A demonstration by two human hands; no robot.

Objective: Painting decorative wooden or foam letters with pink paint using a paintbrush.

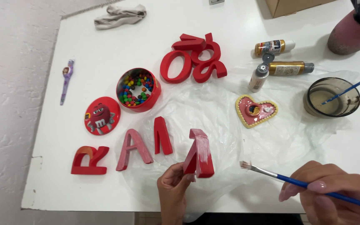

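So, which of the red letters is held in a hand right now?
The red letter at the front, pinched by the left hand and lifted over the plastic sheet. Its face shows whitish paint streaks; the other letters lie untouched on the table.

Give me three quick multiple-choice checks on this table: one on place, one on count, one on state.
1. The open candy tin sits:
A. right of the glass cup
B. behind its lid
C. on the rag

2. Paint bottles by the cup:
A. one
B. three
C. five

3. The letter in the left hand is:
A. lifted, partly streaked white
B. flat, unpainted
C. broken

Answers: 1 B, the lid lies just in front, toward the table edge. 2 B, two gold, one silver. 3 A, fingers grip its base; the right hand holds a brush.
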